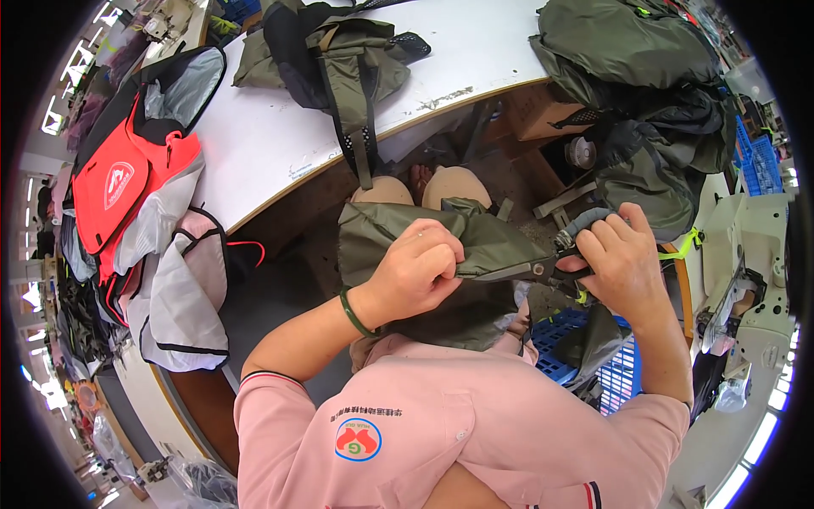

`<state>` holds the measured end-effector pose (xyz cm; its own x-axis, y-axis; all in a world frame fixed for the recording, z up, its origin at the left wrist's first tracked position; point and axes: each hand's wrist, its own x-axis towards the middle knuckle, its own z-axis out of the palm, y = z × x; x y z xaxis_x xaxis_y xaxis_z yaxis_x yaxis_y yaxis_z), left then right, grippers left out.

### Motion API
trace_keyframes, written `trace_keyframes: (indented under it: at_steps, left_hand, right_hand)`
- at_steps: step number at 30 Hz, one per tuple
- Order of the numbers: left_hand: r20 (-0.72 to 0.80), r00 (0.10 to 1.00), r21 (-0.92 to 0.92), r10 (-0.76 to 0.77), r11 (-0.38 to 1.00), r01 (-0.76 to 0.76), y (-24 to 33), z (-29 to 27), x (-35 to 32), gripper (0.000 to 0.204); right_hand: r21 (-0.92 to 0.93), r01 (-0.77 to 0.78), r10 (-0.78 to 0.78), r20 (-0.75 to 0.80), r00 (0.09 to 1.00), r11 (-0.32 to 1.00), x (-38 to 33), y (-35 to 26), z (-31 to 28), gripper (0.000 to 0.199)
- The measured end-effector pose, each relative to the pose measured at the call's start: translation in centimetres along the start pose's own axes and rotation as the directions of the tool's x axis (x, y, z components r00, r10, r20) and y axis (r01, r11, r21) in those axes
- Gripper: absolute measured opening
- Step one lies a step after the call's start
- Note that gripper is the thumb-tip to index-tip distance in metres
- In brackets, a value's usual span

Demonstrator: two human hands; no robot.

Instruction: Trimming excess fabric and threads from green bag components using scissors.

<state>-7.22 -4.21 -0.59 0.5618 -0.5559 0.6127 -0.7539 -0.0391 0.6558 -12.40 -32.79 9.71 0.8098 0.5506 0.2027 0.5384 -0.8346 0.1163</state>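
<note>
Across my lap lies an olive-green fabric piece (381,229), its surface shiny and creased. Its edge is pinched in my left hand (415,263), fingers closed, with a green bangle on the wrist. My right hand (619,254) is wrapped around the handles of a pair of scissors (519,271), one handle bound in grey wrapping. The blades point left along the fabric, toward my left fingers. Whether the blades are fully closed is hard to make out.
A white table (458,42) stands ahead, bearing an olive bag part with straps (348,76). Olive bags (627,51) pile up at the right. Red and grey bag pieces (119,187) hang at the left. A blue basket (623,373) and a sewing machine (763,280) are on my right.
</note>
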Motion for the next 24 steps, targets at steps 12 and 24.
trace_keyframes:
  at_steps: [12,24]
  left_hand:
    - [-0.012,1.000,0.027,-0.004,1.000,0.005,0.1,0.0,0.3,0.036]
    - [0.369,0.867,0.266,-0.336,0.931,0.248,-2.3,-7.3,-0.9,0.017]
  right_hand:
    - [0.373,-0.136,0.152,-0.013,0.988,0.918,1.5,-1.3,0.5,0.035]
    - [0.760,-0.200,0.093,0.183,0.979,0.618,1.2,-3.0,4.8,0.032]
